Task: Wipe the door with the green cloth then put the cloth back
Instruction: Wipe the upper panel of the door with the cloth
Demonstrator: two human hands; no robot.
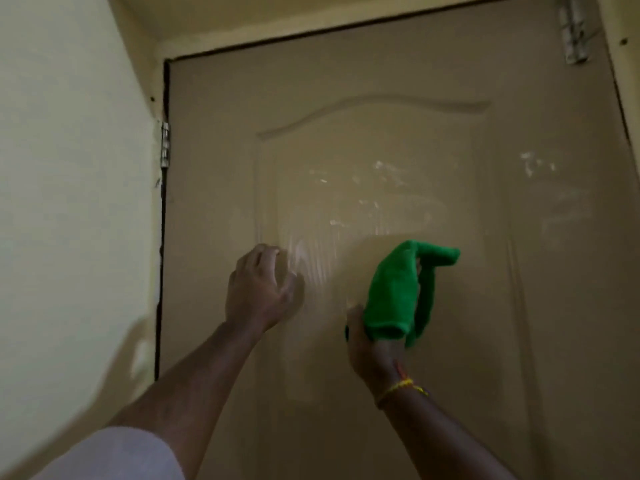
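A tan door [381, 140] with an arched raised panel fills the view, its middle showing pale smears and streaks. The green cloth [398, 292] is bunched and hangs over my right hand [370, 355], which grips it from below, close to the door panel. A yellow thread band circles that wrist. My left hand [259, 289] is raised against the left part of the panel, fingers curled and apart, holding nothing.
A pale yellow wall [69, 202] runs along the left, meeting the door frame at a metal hinge [165, 143]. A metal latch bolt [575, 29] sits at the door's top right corner. The right frame edge [623, 98] is close by.
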